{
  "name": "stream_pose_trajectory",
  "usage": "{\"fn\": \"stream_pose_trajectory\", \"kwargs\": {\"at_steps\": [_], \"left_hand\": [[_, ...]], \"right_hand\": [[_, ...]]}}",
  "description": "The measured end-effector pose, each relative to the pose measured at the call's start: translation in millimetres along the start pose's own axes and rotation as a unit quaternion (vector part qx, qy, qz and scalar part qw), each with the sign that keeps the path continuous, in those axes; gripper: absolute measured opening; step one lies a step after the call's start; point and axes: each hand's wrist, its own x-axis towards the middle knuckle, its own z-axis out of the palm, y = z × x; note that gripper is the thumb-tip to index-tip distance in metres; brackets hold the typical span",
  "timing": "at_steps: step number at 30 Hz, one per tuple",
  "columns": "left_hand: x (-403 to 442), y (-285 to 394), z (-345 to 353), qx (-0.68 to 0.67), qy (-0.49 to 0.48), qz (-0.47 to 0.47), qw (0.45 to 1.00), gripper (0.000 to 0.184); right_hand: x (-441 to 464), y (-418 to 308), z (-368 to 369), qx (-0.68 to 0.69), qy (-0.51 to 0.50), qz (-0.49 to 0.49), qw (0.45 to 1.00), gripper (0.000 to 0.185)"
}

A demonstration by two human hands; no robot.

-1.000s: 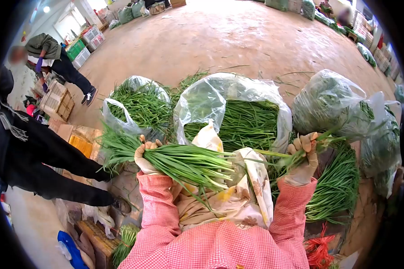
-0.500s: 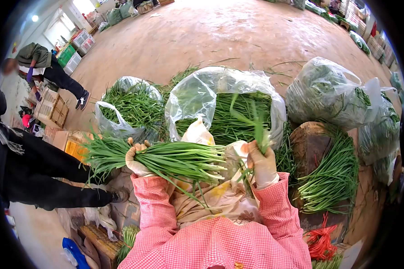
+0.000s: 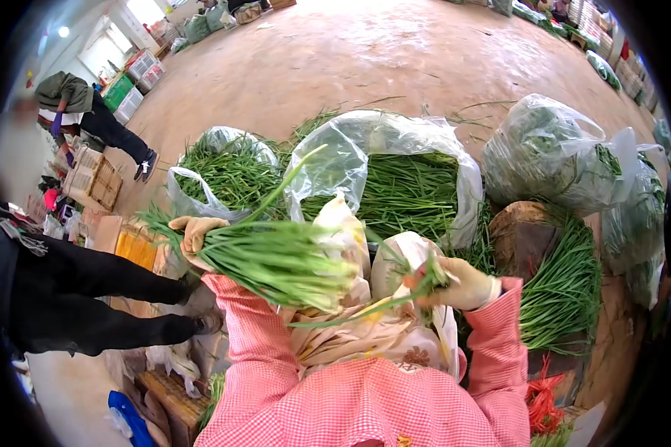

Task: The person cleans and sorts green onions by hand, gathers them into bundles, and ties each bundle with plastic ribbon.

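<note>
My left hand [image 3: 199, 232], in a pale glove, is closed around a thick bunch of garlic chives [image 3: 272, 257]. The bunch lies sideways above my lap, leaves to the left, pale stem ends to the right, blurred by motion. One long stalk sticks up from it at an angle. To the right, my gloved right hand [image 3: 466, 283] is closed on a few loose chive blades [image 3: 431, 279], and a long blade trails leftward from there. A pale patterned cloth [image 3: 350, 331] covers my lap beneath both hands.
Ahead stand an open plastic bag of chives [image 3: 466, 179] and a smaller one [image 3: 265, 153]. Full bags [image 3: 544, 160] are at the right, above a laid-out chive pile [image 3: 563, 290]. Red ties [image 3: 546, 402] lie lower right. A person's dark-trousered legs [image 3: 112, 298] stand close at left.
The bunch in my left hand has tipped, its stem ends dropping down and left. My right hand has lowered and turned sideways, bringing its loose blades down with it.
</note>
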Motion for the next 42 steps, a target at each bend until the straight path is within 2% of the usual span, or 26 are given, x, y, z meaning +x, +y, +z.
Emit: {"fn": "stream_pose_trajectory", "kwargs": {"at_steps": [1, 2, 4, 6, 8, 9, 12, 13, 14, 16, 17, 18, 20, 21, 23, 24, 26, 27, 28, 29, 30, 32, 34, 38, 40, 42], "left_hand": [[13, 1, -5, -0.042, -0.056, -0.022, 0.997, 0.033], [22, 3, -7, -0.085, -0.111, -0.044, 0.989, 0.033], [34, -37, 21, -0.141, -0.134, 0.013, 0.981, 0.031], [49, -70, 34, -0.240, -0.243, -0.008, 0.940, 0.030], [60, -96, 44, -0.307, -0.308, -0.033, 0.900, 0.029], [64, -105, 48, -0.330, -0.330, -0.045, 0.883, 0.029], [79, -100, 57, -0.334, -0.340, -0.028, 0.879, 0.028], [82, -92, 60, -0.283, -0.328, 0.022, 0.901, 0.028], [88, -82, 61, -0.280, -0.333, 0.022, 0.900, 0.028], [95, -62, 61, -0.256, -0.386, -0.050, 0.885, 0.028], [94, -57, 62, -0.257, -0.386, -0.041, 0.885, 0.028], [91, -53, 65, -0.251, -0.383, -0.043, 0.888, 0.028], [89, -50, 70, -0.244, -0.398, 0.042, 0.883, 0.027], [92, -42, 69, -0.276, -0.418, -0.015, 0.866, 0.026], [93, -41, 71, -0.280, -0.435, -0.031, 0.855, 0.029], [93, -40, 72, -0.283, -0.448, -0.051, 0.846, 0.033], [96, -41, 79, -0.329, -0.460, -0.058, 0.823, 0.027], [95, -32, 80, -0.320, -0.462, -0.053, 0.825, 0.027], [95, -23, 80, -0.312, -0.464, -0.048, 0.828, 0.027], [95, -20, 81, -0.305, -0.469, -0.052, 0.827, 0.027], [93, -22, 82, -0.300, -0.474, -0.057, 0.826, 0.027], [93, -25, 82, -0.299, -0.477, -0.060, 0.824, 0.027], [92, -28, 83, -0.293, -0.480, -0.060, 0.825, 0.027], [89, -34, 84, -0.291, -0.484, -0.068, 0.823, 0.028], [88, -32, 83, -0.295, -0.483, -0.066, 0.822, 0.028], [86, -26, 81, -0.291, -0.483, -0.066, 0.823, 0.028]], "right_hand": [[3, -9, -9, -0.241, 0.026, -0.045, 0.969, 0.033], [9, -21, -18, -0.468, 0.054, -0.086, 0.878, 0.033], [24, -83, -17, -0.634, 0.172, 0.116, 0.745, 0.046], [36, -128, -6, -0.499, 0.231, -0.165, 0.819, 0.046], [65, -156, 36, -0.204, 0.123, -0.366, 0.900, 0.071], [78, -166, 58, -0.168, 0.019, -0.399, 0.901, 0.102], [114, -106, 108, -0.117, -0.173, -0.274, 0.939, 0.133], [116, -81, 117, 0.030, -0.238, -0.249, 0.938, 0.128], [108, -58, 117, -0.043, -0.266, -0.102, 0.957, 0.119], [81, -40, 123, -0.057, -0.197, -0.057, 0.977, 0.069], [64, -30, 128, 0.027, -0.116, -0.020, 0.993, 0.046], [54, -22, 123, -0.003, -0.105, 0.019, 0.994, 0.038], [32, 2, 102, -0.052, -0.023, -0.054, 0.997, 0.026], [20, -3, 90, -0.042, 0.009, -0.019, 0.999, 0.020], [7, 14, 69, 0.238, 0.132, -0.105, 0.956, 0.009], [-3, -17, 47, 0.145, 0.226, -0.056, 0.962, 0.010], [-1, -26, 23, 0.308, 0.441, -0.086, 0.839, 0.018], [-6, -23, -6, 0.056, 0.326, 0.001, 0.944, 0.021], [-2, -20, -9, 0.057, 0.325, 0.002, 0.944, 0.021], [5, -21, -8, -0.326, 0.246, 0.070, 0.910, 0.030], [11, -25, -4, -0.657, 0.128, 0.126, 0.732, 0.041], [35, -55, 27, -0.445, 0.180, -0.129, 0.867, 0.054], [57, -76, 69, -0.277, 0.114, -0.358, 0.884, 0.054], [77, -77, 128, -0.487, 0.037, -0.388, 0.782, 0.038], [69, -77, 105, -0.478, -0.134, -0.313, 0.809, 0.028], [54, -52, 70, -0.414, -0.045, -0.335, 0.845, 0.021]]}}
